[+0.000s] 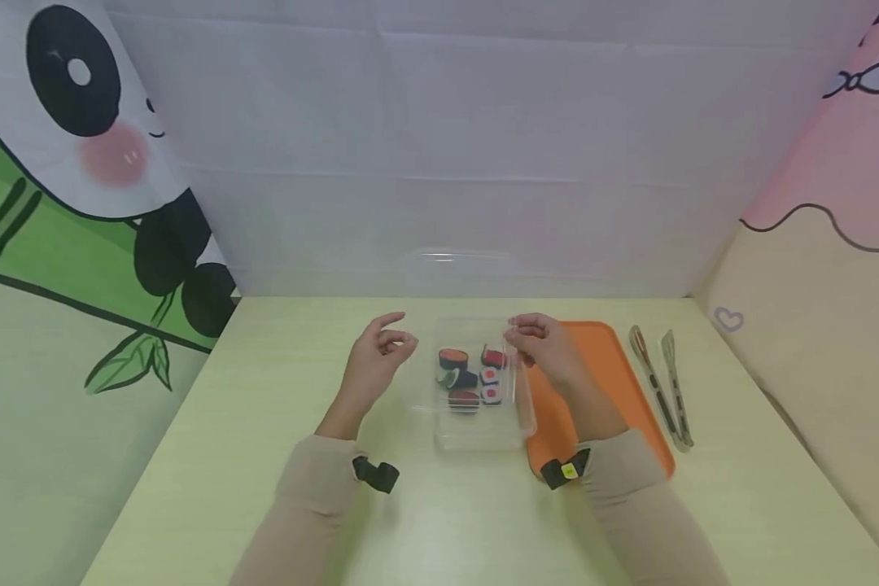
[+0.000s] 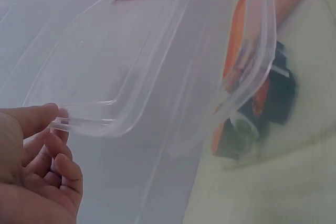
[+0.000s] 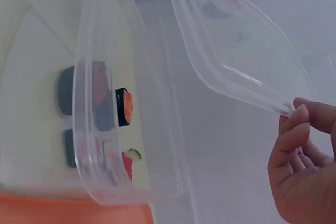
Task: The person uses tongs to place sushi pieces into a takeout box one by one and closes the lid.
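A clear plastic lid [image 2: 100, 51] is held tilted up by its edge between both hands. The left hand [image 1: 377, 354] pinches one corner between thumb and fingers. At the opposite side, the right hand [image 1: 549, 346] pinches another corner with thumb and forefinger. Beneath and in front of the lid stands a clear plastic container [image 1: 479, 438] on the table. Several toy-like sushi pieces are seen through the plastic: an orange-topped one [image 1: 453, 358], a dark roll [image 1: 463, 378] and white-edged rolls [image 1: 490, 394] among them. Whether lid and container are joined cannot be told.
An orange tray [image 1: 601, 358] lies right of the container, partly under the right forearm. Two metal tongs-like utensils, one left [image 1: 653, 382] and one right [image 1: 674, 382], lie beyond it. A pale wall [image 1: 447, 146] rises behind the table [image 1: 264, 391].
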`<state>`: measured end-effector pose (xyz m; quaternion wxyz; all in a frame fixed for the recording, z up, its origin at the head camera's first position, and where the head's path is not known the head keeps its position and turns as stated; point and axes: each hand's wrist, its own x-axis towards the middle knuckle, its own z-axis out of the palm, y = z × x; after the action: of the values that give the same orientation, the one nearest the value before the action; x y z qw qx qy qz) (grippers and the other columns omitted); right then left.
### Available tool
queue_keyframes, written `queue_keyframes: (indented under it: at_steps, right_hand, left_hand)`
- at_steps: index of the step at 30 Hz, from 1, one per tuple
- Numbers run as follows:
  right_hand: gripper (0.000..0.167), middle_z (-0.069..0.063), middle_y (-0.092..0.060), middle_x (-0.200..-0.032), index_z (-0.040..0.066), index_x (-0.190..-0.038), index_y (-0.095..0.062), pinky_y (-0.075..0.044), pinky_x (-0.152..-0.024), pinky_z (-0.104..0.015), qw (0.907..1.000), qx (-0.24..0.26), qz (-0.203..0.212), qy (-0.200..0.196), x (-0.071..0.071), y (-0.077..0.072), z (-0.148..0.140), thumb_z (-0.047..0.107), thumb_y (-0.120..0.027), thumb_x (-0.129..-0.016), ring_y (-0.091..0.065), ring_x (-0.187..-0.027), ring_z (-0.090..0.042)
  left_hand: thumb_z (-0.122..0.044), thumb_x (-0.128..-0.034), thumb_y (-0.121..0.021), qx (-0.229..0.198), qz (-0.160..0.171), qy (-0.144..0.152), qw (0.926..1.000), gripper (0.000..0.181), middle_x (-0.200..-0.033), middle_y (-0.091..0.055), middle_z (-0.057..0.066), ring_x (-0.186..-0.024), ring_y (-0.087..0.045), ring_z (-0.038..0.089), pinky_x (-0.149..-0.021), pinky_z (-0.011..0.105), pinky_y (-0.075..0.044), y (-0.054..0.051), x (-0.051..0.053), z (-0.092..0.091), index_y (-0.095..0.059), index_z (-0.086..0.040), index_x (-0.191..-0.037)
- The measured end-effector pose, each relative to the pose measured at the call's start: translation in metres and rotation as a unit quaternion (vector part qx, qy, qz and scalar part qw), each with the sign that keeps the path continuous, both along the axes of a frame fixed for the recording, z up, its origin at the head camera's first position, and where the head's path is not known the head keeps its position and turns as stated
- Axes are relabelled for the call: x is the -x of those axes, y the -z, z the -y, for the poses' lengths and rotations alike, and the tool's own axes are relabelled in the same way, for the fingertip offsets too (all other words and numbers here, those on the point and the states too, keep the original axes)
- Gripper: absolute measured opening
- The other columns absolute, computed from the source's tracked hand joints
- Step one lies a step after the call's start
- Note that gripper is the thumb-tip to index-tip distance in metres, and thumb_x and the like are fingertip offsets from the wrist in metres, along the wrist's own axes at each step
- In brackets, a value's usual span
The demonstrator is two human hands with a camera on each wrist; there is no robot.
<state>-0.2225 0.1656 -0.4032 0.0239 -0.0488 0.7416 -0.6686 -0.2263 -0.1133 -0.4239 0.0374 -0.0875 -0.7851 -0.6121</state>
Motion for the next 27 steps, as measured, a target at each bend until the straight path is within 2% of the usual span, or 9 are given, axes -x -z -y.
queue_keyframes:
  at_steps: [4,7,11,14,18,20,23,25,27]
  right_hand:
    - [0.040,-0.003,-0.064,-0.099,-0.007,-0.128,-0.055,-0.051,-0.064,-0.025,0.9999,-0.001,0.010,0.007,0.000,-0.003,-0.020,0.015,-0.064,-0.096,-0.057,-0.072,-0.013]
    - [0.041,-0.004,-0.066,-0.102,-0.006,-0.127,-0.056,-0.056,-0.074,-0.030,0.9997,0.014,0.012,0.017,-0.003,-0.006,-0.029,0.017,-0.067,-0.095,-0.061,-0.078,-0.015]
    - [0.033,-0.006,-0.065,-0.109,-0.006,-0.122,-0.059,-0.055,-0.085,-0.033,0.9982,0.059,0.003,0.009,-0.007,-0.009,-0.036,0.013,-0.065,-0.095,-0.065,-0.090,-0.017]
    - [0.021,-0.008,-0.065,-0.111,-0.007,-0.114,-0.065,-0.052,-0.091,-0.031,0.9925,0.122,-0.010,-0.003,-0.011,-0.008,-0.037,0.006,-0.060,-0.097,-0.065,-0.097,-0.017]
    - [0.024,-0.007,-0.069,-0.100,-0.007,-0.114,-0.067,-0.052,-0.089,-0.029,0.9830,0.183,-0.007,-0.006,-0.016,-0.003,-0.031,0.008,-0.057,-0.099,-0.066,-0.092,-0.017]
    - [0.033,-0.005,-0.069,-0.102,-0.008,-0.123,-0.063,-0.052,-0.089,-0.028,0.9859,0.167,0.003,0.008,-0.018,0.001,-0.026,0.015,-0.057,-0.100,-0.064,-0.097,-0.019]
    - [0.044,-0.009,-0.064,-0.122,-0.004,-0.135,-0.054,-0.048,-0.096,-0.030,0.9923,0.116,0.026,0.034,-0.020,0.011,-0.017,0.023,-0.055,-0.101,-0.056,-0.114,-0.022]
    - [0.046,-0.013,-0.052,-0.139,-0.005,-0.140,-0.048,-0.040,-0.105,-0.037,0.9913,0.120,0.031,0.046,-0.019,0.019,-0.012,0.018,-0.056,-0.101,-0.045,-0.129,-0.026]
    - [0.047,-0.018,-0.042,-0.147,-0.004,-0.144,-0.043,-0.039,-0.106,-0.039,0.9899,0.130,0.031,0.048,-0.018,0.028,-0.008,0.013,-0.055,-0.101,-0.044,-0.131,-0.026]
  left_hand:
    - [-0.022,-0.0928,-0.070,0.003,0.010,-0.004,0.9999,0.030,-0.102,-0.068,0.006,-0.079,-0.061,0.018,-0.068,0.028,-0.052,-0.007,0.002,-0.014,-0.068,-0.011,-0.121]
    - [-0.022,-0.0924,-0.070,-0.022,0.015,0.002,0.9996,0.027,-0.102,-0.069,0.007,-0.074,-0.063,0.022,-0.069,0.030,-0.056,-0.011,0.002,-0.021,-0.070,-0.009,-0.116]
    - [-0.020,-0.0946,-0.067,-0.053,0.014,0.009,0.9985,0.025,-0.103,-0.070,0.004,-0.085,-0.067,0.027,-0.082,0.031,-0.055,-0.014,-0.001,-0.027,-0.069,-0.007,-0.116]
    - [-0.017,-0.0985,-0.060,-0.083,0.004,0.017,0.9964,0.025,-0.105,-0.070,0.010,-0.095,-0.067,0.029,-0.092,0.035,-0.052,-0.013,-0.004,-0.031,-0.067,-0.001,-0.117]
    - [-0.020,-0.1018,-0.053,-0.093,-0.016,0.014,0.9954,0.034,-0.122,-0.064,0.016,-0.111,-0.062,0.029,-0.101,0.040,-0.046,-0.007,-0.009,-0.038,-0.064,0.005,-0.122]
    - [-0.025,-0.1020,-0.053,-0.078,-0.013,0.004,0.9969,0.039,-0.134,-0.057,0.013,-0.122,-0.055,0.026,-0.104,0.039,-0.042,-0.003,-0.011,-0.042,-0.062,0.004,-0.127]
    - [-0.025,-0.1016,-0.053,-0.050,-0.003,-0.011,0.9987,0.045,-0.147,-0.045,0.009,-0.134,-0.043,0.022,-0.107,0.037,-0.038,0.006,-0.013,-0.051,-0.053,0.001,-0.138]
    - [-0.024,-0.1020,-0.050,-0.045,0.011,-0.016,0.9988,0.039,-0.152,-0.038,0.007,-0.137,-0.037,0.020,-0.110,0.037,-0.034,0.013,-0.013,-0.056,-0.059,0.000,-0.132]
    - [-0.021,-0.1019,-0.047,-0.044,0.024,-0.020,0.9986,0.037,-0.154,-0.034,0.005,-0.139,-0.033,0.019,-0.108,0.034,-0.037,0.021,-0.011,-0.060,-0.061,-0.001,-0.130]
